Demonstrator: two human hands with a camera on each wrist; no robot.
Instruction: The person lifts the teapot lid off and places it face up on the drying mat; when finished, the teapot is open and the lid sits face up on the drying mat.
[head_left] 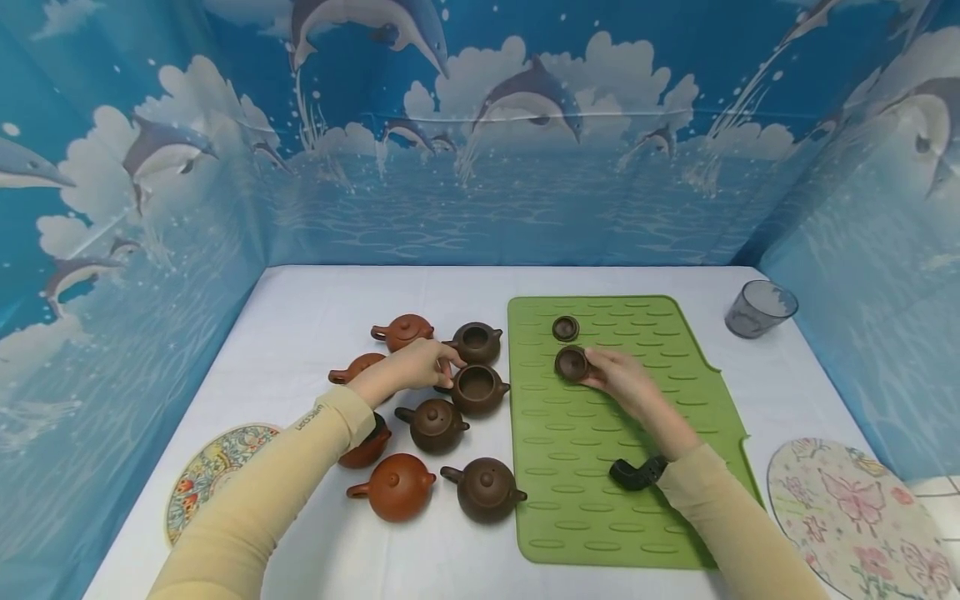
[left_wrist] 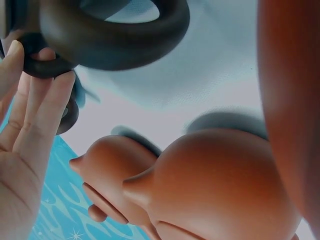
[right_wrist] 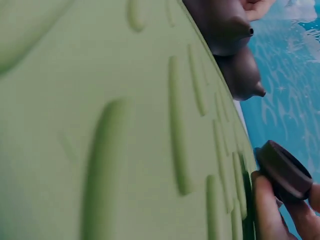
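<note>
My left hand [head_left: 427, 365] pinches the handle [left_wrist: 42, 69] of a dark brown teapot [head_left: 480, 407], which stands lidless beside the green mat's left edge. Above it, nearly touching, is a second lidless dark teapot [head_left: 487, 352]. With thumb and fingers, my right hand [head_left: 622, 379] holds a small dark teapot lid [head_left: 572, 364] over the green mat [head_left: 555, 525], hollow side up. Another dark lid [head_left: 566, 328] lies on the mat just beyond it. Two lidded dark teapots, one in the middle [head_left: 435, 427] and one nearer me [head_left: 486, 492], stand below my left hand.
Several reddish clay teapots [head_left: 396, 490] line the left side, partly under my left arm. A grey glass [head_left: 761, 310] stands at the back right. Round patterned mats lie at left [head_left: 191, 479] and right [head_left: 855, 517]. Dolphin-print curtains [head_left: 525, 208] enclose the table.
</note>
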